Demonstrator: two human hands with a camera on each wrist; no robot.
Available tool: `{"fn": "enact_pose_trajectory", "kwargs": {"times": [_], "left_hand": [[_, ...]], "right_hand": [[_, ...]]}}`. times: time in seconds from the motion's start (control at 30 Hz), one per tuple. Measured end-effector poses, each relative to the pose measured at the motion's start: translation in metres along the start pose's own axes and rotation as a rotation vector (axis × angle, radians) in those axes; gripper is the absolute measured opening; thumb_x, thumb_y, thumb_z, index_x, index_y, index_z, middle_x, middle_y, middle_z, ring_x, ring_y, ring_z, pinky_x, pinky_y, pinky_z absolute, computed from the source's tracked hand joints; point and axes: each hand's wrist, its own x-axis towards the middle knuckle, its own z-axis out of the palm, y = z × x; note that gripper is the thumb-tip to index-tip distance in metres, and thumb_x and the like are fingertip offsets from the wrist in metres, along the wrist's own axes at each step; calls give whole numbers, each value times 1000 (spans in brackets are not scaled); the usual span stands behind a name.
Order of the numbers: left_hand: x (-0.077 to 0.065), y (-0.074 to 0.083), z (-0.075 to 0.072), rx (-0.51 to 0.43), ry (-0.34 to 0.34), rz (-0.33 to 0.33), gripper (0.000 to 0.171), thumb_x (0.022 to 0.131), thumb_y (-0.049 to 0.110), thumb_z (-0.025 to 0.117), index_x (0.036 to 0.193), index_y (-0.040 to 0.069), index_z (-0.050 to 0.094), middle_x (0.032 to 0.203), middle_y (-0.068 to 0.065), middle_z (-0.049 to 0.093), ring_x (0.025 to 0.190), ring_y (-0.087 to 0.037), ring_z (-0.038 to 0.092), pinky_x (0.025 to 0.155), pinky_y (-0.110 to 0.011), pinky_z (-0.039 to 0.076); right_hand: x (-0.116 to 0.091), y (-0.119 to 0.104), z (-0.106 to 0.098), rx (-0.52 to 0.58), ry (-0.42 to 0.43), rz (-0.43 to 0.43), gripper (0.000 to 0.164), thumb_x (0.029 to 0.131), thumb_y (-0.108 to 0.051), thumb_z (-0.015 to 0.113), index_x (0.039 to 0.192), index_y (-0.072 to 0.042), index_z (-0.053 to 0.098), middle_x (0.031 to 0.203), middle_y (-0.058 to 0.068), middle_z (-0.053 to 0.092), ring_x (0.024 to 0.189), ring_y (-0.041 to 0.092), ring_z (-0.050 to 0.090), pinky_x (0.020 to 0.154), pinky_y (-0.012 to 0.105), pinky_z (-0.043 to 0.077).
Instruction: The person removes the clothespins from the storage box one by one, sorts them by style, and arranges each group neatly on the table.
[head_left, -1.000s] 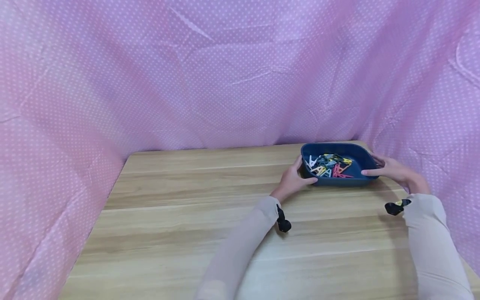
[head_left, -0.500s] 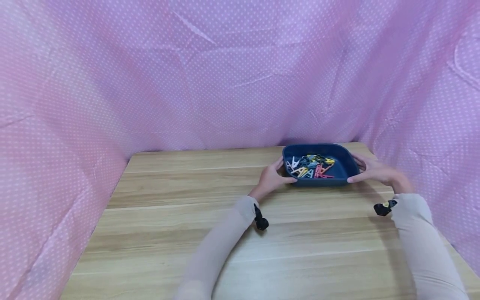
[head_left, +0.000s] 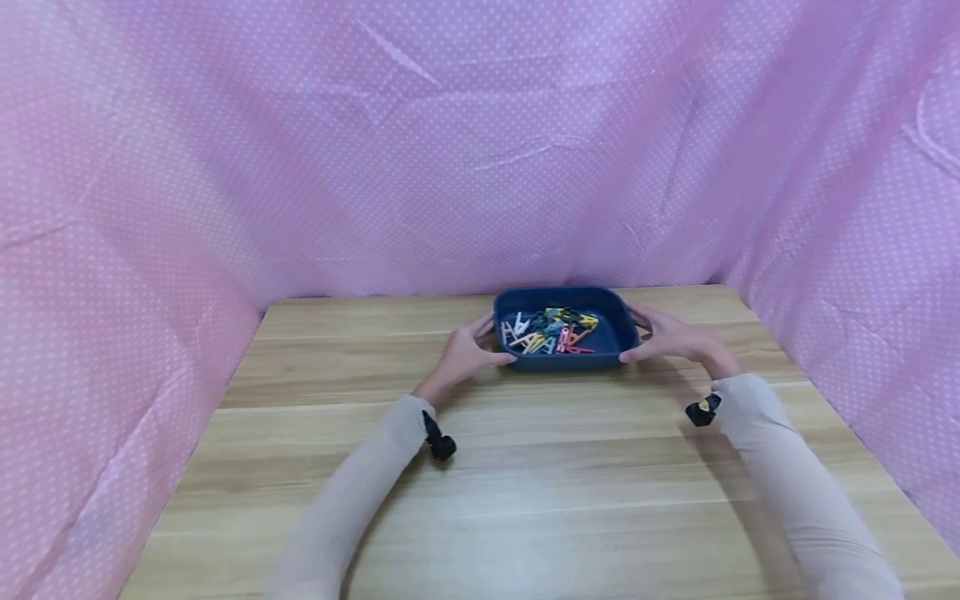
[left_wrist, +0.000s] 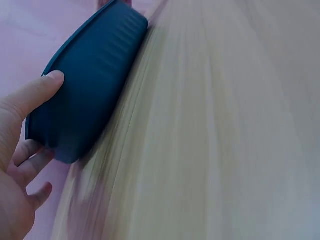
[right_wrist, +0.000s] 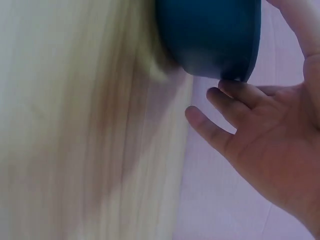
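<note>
A dark blue plastic basin (head_left: 566,363), rectangular with rounded corners, is at the far side of the table. Several clothespins (head_left: 564,338) in white, yellow, orange, red, green and pale blue lie in a loose pile inside, mostly left and centre. My left hand (head_left: 461,354) grips the basin's left end, its thumb on the front rim and its fingers at the side. At the right end, my right hand (head_left: 667,337) holds it the same way. In the left wrist view the basin (left_wrist: 90,85) is close over the wood; the right wrist view shows its end (right_wrist: 210,40) against my fingertips.
The wood-grain table (head_left: 525,500) stretches from the basin back toward me. Pink dotted cloth (head_left: 480,150) hangs behind its far edge and along both sides. A black strap piece (head_left: 441,447) hangs at my left cuff, another (head_left: 702,411) at my right.
Both hands have moved the basin leftward along the far side of the table, from near the right corner toward the middle. The clothespins have travelled with it, and the grip looks the same.
</note>
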Motion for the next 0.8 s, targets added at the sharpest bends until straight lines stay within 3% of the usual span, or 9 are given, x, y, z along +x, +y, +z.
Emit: {"fn": "enact_pose_trajectory", "kwargs": {"times": [0.17,0.37,0.5,0.63,0.8], "left_hand": [[-21,-13,-42,-39,-1,-24,97,61,35,88,143,15,40,140,-5,48,127,-16,48,107,-37,35],[-48,-23,-88,-34,-8,-96,93,63,34,86,143,23,40,142,-1,47,133,-16,40,115,-44,20],[-66,-13,-117,-50,-27,-160,91,68,27,85,145,20,37,145,-4,43,137,-19,34,115,-48,15],[-81,2,-140,-44,-33,-180,91,69,20,84,145,14,35,146,-9,40,137,-22,34,114,-48,19],[-92,-6,-159,-83,-29,-183,90,70,13,83,146,10,34,146,-14,39,136,-28,35,112,-49,23]], "right_hand": [[22,-23,28,4,-8,-68,106,74,-23,81,150,0,10,154,21,17,142,37,17,108,59,24],[44,-46,63,-36,9,-89,108,69,-31,84,148,0,17,153,18,23,141,32,23,111,53,24],[55,-64,81,-43,11,-119,106,69,-30,84,147,1,19,153,18,25,140,31,26,112,50,23],[64,-82,95,-30,12,-133,105,70,-30,84,148,0,21,153,15,27,140,27,27,113,47,24],[81,-85,110,-1,10,-161,106,67,-34,85,148,-3,23,152,10,29,140,23,29,114,44,24]]}}
